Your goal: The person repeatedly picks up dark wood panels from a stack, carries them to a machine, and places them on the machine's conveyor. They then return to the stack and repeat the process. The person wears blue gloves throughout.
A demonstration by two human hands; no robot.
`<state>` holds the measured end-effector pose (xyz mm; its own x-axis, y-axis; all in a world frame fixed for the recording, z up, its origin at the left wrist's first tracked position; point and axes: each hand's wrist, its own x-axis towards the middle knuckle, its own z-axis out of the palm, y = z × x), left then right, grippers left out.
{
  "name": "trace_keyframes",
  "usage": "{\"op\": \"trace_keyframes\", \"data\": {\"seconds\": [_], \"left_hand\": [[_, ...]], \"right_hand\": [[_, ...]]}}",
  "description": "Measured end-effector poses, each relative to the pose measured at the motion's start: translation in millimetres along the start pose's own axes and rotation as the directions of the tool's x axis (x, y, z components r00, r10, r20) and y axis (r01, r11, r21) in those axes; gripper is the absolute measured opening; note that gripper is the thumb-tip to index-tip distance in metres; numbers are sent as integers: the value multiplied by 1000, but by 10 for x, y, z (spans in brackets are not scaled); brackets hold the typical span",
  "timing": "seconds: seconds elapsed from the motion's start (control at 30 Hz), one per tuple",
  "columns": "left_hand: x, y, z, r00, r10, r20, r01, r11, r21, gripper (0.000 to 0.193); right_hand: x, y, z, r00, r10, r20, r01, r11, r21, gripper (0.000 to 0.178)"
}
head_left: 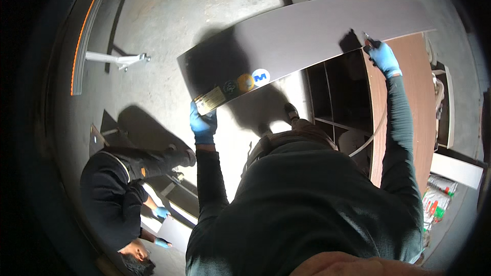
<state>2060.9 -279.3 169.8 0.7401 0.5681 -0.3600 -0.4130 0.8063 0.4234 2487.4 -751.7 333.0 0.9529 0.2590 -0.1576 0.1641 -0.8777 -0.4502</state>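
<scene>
A long grey panel [302,33] spans in front of me, with several round stickers and a pale rectangular label [210,100] near its left end. My left hand [203,125], in a blue glove, is closed on the panel's near left corner, by the label. Toward the right end, my gloved right hand [384,59] is closed around a small hand tool [369,40] with a pointed metal tip and a dark and red body. That tool is over the panel's near edge; its exact kind is too small to make out. The tool and hand throw a shadow on the panel.
A brown wooden cabinet [409,107] with dark open compartments stands at right, under the panel's right part. At lower left, a co-worker [110,194] in blue gloves bends over a pale board [171,232]. A metal stand leg [120,60] lies upper left; colourful packages [437,202] lie lower right.
</scene>
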Motion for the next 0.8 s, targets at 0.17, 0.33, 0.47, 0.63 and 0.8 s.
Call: {"op": "trace_keyframes", "data": {"seconds": [0.17,0.33,0.47,0.63,0.8], "left_hand": [[-67,1,33,995,88,-43,-80,982,172,39],[-42,-7,0,990,91,-108,-76,988,136,27],[-72,37,-83,951,307,40,-232,618,751,31],[-56,79,-50,951,260,168,-256,353,900,41],[-94,104,11,987,98,-124,4,770,638,48]], "right_hand": [[-51,-1664,761,790,-303,532,190,948,257,37],[-971,-2729,1911,204,-744,636,522,633,572,30],[-1218,-2833,1911,292,-703,649,745,592,307,30],[30,-1700,510,799,-125,588,158,987,-4,21],[1202,504,-1139,969,228,-98,-247,856,-454,33]]}}
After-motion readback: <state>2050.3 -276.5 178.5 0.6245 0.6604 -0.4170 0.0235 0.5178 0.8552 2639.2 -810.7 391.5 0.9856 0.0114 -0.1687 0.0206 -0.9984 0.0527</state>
